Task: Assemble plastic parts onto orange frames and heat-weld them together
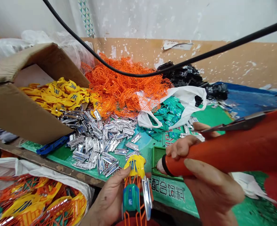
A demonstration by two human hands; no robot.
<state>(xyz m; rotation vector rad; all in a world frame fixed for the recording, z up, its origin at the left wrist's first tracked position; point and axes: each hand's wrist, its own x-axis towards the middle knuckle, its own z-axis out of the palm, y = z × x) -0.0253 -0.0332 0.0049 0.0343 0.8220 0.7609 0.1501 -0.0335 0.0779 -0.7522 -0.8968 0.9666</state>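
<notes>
My left hand (pixel 109 196) is closed around a partly assembled plastic toy car. The toy car (pixel 132 197) has a yellow nose, an orange frame, a green middle piece and a silver side panel. In my right hand (pixel 206 182) is a red electric screwdriver (pixel 223 150) with a metal lever along its top and a pale tip beyond a black ring. Its tip points left, over a small green basket (pixel 156 155) and apart from the toy car. Silver panels (pixel 93 144) lie loosely heaped just beyond my left hand.
A cardboard box (pixel 23 116) spills yellow parts (pixel 65 94) at left. Orange frames (pixel 124 81) are piled behind, with black parts (pixel 183 73) further right. Green pieces (pixel 169 113) fill a white bag (pixel 187 91). A sack of toy cars (pixel 39 201) stands lower left. A black cable (pixel 138 75) hangs across.
</notes>
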